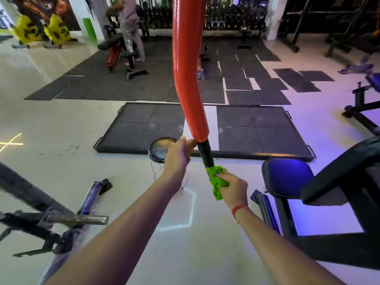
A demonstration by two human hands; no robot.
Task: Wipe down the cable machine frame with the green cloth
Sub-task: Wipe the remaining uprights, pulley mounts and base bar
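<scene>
A: Right hand (232,187) wrapped around the green cloth (217,182), fingers curled tight on it, cloth bunched over the low end of the black grip (206,155).

B: And the left hand (178,155)?

A: Closed around the bar just where red tube (189,75) meets black section, steadying it. Thumb side hidden behind the tube, but clearly holding, not resting.

B: Best way through this stroke?

A: Probably keep the left as an anchor so the bar cannot swing, then draw the cloth along the black length with firm squeeze, twisting a little to catch the whole round. Worth unfolding the cloth somewhat; so bunched, likely touching only part of the surface.

B: Then up onto the red?

A: Seemingly next, yes. Would need the left shifted higher first, otherwise blocking the path at the joint.

B: Anything nearby to mind?

A: Blue padded seat (287,177) just to the right, round stool (162,149) below the left hand, steel bar (82,220) lower left. Farther off, black floor mat (257,130), and a person (129,23) by the dumbbell rack (226,17) at the back, well apart.
</scene>
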